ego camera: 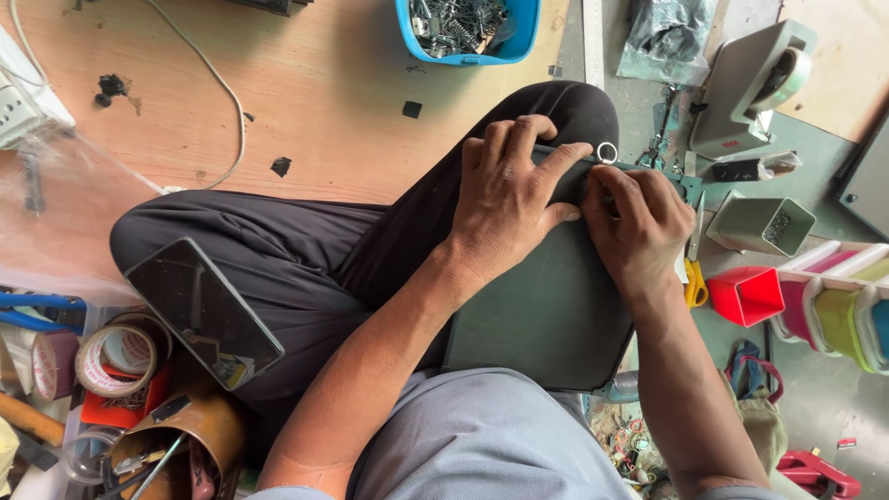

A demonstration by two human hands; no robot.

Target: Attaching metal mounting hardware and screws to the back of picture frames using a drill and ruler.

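Dark flat panel point(546, 315) lies across the person's lap, top edge at the knee. Left hand point(509, 199) pressed flat on that top edge, fingers spread, gripping nothing. Right hand point(639, 227) just beside it, fingers curled and pinching the panel's upper right corner – small metal ring point(607, 152) sits just above. Right side is crowded: red bin point(748, 296), grey bin point(761, 224), tape dispenser point(750, 83). Left has open wooden floor point(306, 93) – phone point(204, 310) rests on the thigh.
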